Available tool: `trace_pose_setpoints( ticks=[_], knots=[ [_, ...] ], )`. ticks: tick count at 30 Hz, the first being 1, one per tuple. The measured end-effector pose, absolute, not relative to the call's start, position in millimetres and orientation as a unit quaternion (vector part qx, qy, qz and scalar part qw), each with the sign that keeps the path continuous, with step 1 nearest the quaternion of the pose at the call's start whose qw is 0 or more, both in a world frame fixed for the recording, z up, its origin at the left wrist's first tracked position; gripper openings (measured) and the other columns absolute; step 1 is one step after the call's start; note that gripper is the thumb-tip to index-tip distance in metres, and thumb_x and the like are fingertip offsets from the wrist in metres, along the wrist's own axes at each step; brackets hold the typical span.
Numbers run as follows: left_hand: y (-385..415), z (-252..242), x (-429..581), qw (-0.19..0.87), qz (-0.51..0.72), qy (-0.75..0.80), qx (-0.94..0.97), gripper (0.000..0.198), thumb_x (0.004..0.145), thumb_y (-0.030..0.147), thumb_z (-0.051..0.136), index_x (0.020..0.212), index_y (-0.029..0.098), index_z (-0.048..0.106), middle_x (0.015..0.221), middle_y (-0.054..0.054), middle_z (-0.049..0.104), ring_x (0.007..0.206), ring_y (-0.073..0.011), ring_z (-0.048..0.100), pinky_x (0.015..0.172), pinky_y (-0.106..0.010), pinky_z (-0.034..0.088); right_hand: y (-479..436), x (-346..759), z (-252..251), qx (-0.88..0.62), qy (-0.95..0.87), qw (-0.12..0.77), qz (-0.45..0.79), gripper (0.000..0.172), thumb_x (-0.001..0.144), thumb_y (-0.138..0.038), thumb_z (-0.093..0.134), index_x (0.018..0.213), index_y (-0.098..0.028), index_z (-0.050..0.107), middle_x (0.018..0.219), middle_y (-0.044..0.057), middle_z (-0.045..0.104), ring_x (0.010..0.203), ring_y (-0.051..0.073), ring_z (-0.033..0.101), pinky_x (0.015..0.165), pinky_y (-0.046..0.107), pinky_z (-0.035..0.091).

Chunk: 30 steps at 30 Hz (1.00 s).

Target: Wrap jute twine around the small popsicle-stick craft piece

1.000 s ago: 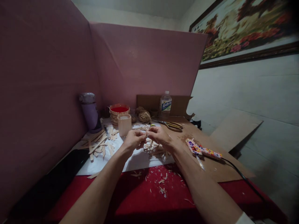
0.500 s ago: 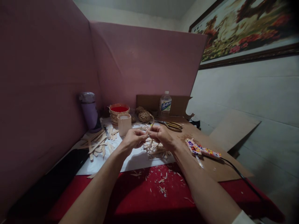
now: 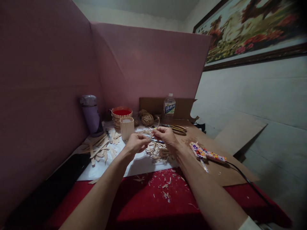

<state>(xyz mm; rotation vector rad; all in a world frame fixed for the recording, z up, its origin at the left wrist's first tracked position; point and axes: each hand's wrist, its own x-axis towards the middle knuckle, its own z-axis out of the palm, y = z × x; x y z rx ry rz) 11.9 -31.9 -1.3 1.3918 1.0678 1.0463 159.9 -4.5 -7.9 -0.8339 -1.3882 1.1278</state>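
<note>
Pinched fingers on my left hand point(image 3: 137, 142) hold a thin end of twine over the white sheet. My right hand point(image 3: 166, 135), just beside it and slightly higher, is closed on the same twine point(image 3: 158, 121), a strand of which loops up behind the fingers. The ball of twine point(image 3: 147, 119) lies behind my hands. A dark, shiny slim object point(image 3: 157, 140) shows beneath my right fingers; its kind is unclear. To the left stands a small cup of upright craft sticks point(image 3: 127, 129), in front of a larger stick-covered container point(image 3: 115, 118) with a red inside.
Loose craft sticks point(image 3: 99, 148) lie at left near a purple bottle point(image 3: 91, 115). Wood scraps point(image 3: 159, 155) lie below my hands. Gold-handled scissors point(image 3: 178, 129), a clear bottle point(image 3: 169, 105) and a flowered glue gun point(image 3: 207, 155) with its cord are to the right.
My hands have drawn slightly apart, the right fingertips rising a little above the left. The dark slim object beneath my right hand now shows.
</note>
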Motion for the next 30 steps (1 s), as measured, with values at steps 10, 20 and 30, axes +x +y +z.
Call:
trace_pose_setpoints(
  ticks=[10, 20, 30],
  knots=[
    [-33.9, -2.5, 10.9, 0.554, 0.396, 0.388, 0.621, 0.023, 0.064, 0.032, 0.062, 0.058, 0.011, 0.057, 0.038, 0.004, 0.037, 0.033, -0.0026, 0.024, 0.036, -0.020, 0.010, -1.4, 164.4, -5.7, -0.315, -0.458, 0.597, 0.578, 0.024, 0.060, -0.032, 0.067, 0.070, -0.011, 0.060, 0.068, 0.004, 0.060, 0.048, 0.006, 0.044, 0.041, 0.019, 0.030],
    [-43.7, -3.5, 21.1, 0.617, 0.325, 0.320, 0.641, 0.020, 0.063, 0.030, 0.060, 0.056, 0.013, 0.050, 0.043, 0.006, 0.034, 0.037, -0.0027, 0.021, 0.038, -0.021, 0.009, 5.6, 163.7, -13.4, -0.347, -0.454, 0.618, 0.541, 0.027, 0.057, -0.037, 0.066, 0.066, -0.014, 0.056, 0.051, -0.004, 0.044, 0.041, 0.004, 0.033, 0.039, 0.018, 0.025],
    [-51.7, -9.6, 37.6, 0.595, 0.300, 0.322, 0.673, 0.026, 0.063, 0.034, 0.058, 0.054, 0.015, 0.043, 0.042, 0.007, 0.034, 0.034, -0.0027, 0.024, 0.037, -0.020, 0.012, 6.7, 159.8, -22.5, -0.348, -0.461, 0.545, 0.608, 0.025, 0.054, -0.031, 0.068, 0.066, -0.013, 0.055, 0.048, -0.004, 0.047, 0.040, 0.004, 0.036, 0.039, 0.018, 0.022]
  ],
)
